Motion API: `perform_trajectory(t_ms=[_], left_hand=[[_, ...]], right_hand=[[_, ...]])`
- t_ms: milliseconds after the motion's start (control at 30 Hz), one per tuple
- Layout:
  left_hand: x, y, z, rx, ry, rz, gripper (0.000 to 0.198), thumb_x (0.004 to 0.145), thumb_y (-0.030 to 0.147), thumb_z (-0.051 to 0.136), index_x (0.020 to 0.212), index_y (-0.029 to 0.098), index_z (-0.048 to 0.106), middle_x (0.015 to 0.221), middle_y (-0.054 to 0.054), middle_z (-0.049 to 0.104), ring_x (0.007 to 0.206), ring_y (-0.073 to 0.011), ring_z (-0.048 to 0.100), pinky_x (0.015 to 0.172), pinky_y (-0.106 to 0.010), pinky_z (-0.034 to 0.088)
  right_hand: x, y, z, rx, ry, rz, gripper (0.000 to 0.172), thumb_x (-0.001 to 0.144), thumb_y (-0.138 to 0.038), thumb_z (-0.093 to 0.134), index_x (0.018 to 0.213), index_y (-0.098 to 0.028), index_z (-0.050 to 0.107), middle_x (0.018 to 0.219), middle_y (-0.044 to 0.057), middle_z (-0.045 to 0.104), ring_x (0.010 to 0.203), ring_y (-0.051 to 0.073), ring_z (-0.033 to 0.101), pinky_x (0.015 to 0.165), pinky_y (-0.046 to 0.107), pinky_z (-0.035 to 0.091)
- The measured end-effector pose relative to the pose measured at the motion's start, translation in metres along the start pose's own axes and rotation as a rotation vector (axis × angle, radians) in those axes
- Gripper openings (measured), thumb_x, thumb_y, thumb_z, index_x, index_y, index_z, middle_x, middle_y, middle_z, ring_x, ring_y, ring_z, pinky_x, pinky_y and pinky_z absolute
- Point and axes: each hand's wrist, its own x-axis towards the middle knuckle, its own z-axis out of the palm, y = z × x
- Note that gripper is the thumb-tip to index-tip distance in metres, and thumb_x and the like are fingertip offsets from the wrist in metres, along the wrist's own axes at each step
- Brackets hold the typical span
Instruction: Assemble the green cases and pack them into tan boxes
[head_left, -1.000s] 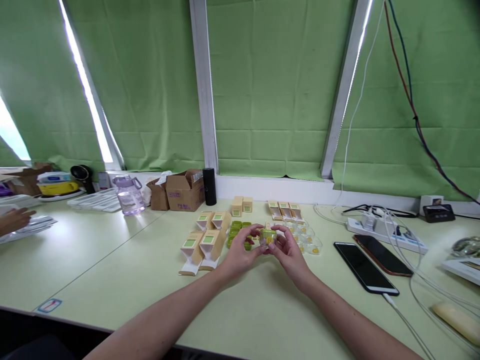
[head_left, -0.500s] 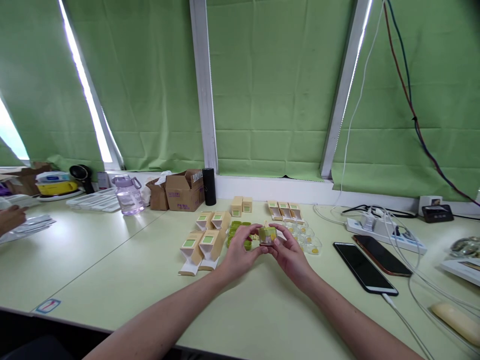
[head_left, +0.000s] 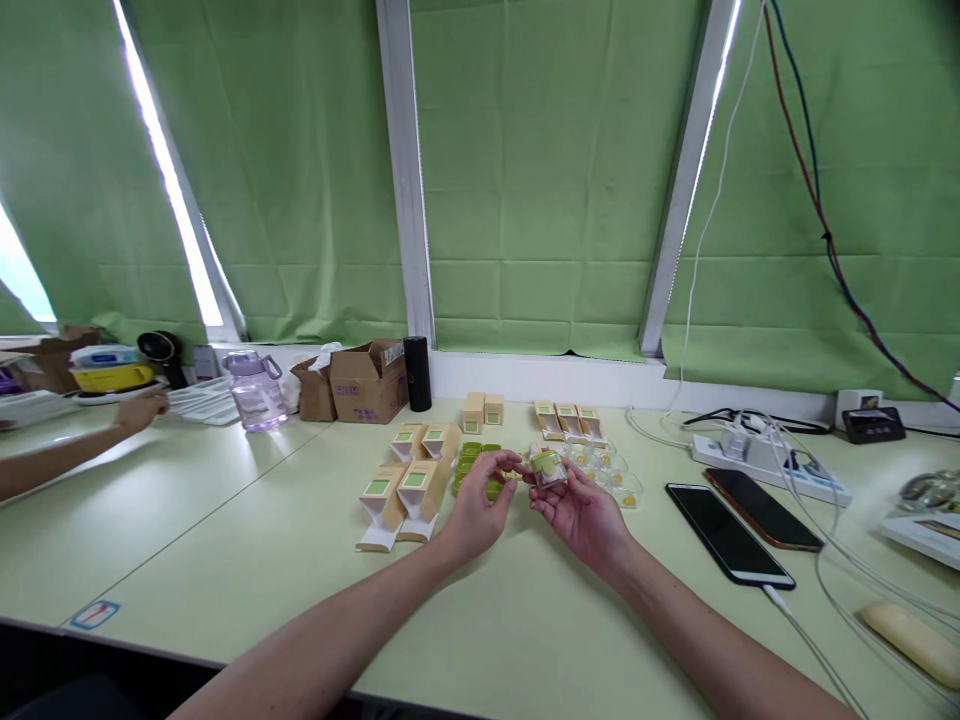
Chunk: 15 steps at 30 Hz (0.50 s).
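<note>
My right hand (head_left: 581,512) lies palm up over the table and holds a small clear case with a green insert (head_left: 547,466) in its fingertips. Just left of the case, my left hand (head_left: 480,503) has its fingers curled, the fingertips close to it and perhaps touching. Behind my hands lie green inserts (head_left: 472,456) and several clear cases with yellow dots (head_left: 616,480). Tan cartons with green squares (head_left: 407,484) stand to the left, and more cartons (head_left: 568,419) lie farther back.
Two phones (head_left: 731,535) lie to the right, one on a white cable, with a power strip (head_left: 765,458) behind. Brown boxes (head_left: 369,380), a black cylinder (head_left: 418,372) and a purple bottle (head_left: 256,390) stand at the back. Another person's hand (head_left: 142,408) reaches at far left.
My right hand has turned palm up and tilted the case, and my left hand has eased back from it. The other person's arm at far left has stretched farther across the table.
</note>
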Motion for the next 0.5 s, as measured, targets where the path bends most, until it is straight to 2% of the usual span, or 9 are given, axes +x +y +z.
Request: perform_trajectory(t_ms=[67,200,300,500], left_hand=[[0.001,-0.002,-0.001,0.012,0.014,0.001,0.015,0.098,0.02,0.054,0.105,0.02,0.066,0.108,-0.01,0.069,0.104,-0.0228,0.066,0.092,-0.037,0.053],[0.002,-0.005,-0.005,-0.003,0.036,-0.021,0.016,0.097,0.022,0.051,0.086,0.02,0.062,0.097,-0.008,0.068,0.098,-0.0219,0.065,0.086,-0.034,0.051],[0.003,-0.004,-0.006,-0.02,0.049,-0.049,0.018,0.098,0.025,0.05,0.086,0.02,0.062,0.095,-0.008,0.068,0.095,-0.0218,0.064,0.086,-0.034,0.05],[0.004,-0.001,-0.007,0.025,0.035,-0.072,0.027,0.102,0.037,0.049,0.089,0.019,0.065,0.096,-0.009,0.068,0.096,-0.0231,0.063,0.087,-0.037,0.049]], right_hand=[[0.0,-0.001,0.001,-0.009,0.008,-0.005,0.035,0.09,-0.047,0.074,0.12,-0.029,0.068,0.102,0.008,0.082,0.087,0.026,0.077,0.089,0.048,0.059],[-0.002,-0.004,0.003,-0.037,0.018,-0.021,0.04,0.086,-0.048,0.079,0.12,-0.03,0.067,0.101,0.006,0.081,0.088,0.026,0.078,0.095,0.051,0.057],[-0.004,-0.007,0.007,-0.057,0.033,-0.036,0.047,0.08,-0.042,0.086,0.121,-0.03,0.066,0.1,0.004,0.08,0.089,0.025,0.077,0.096,0.05,0.057],[-0.008,-0.009,0.016,-0.173,0.114,-0.157,0.059,0.069,-0.037,0.095,0.12,-0.029,0.066,0.104,0.003,0.075,0.095,0.023,0.071,0.083,0.04,0.061]])
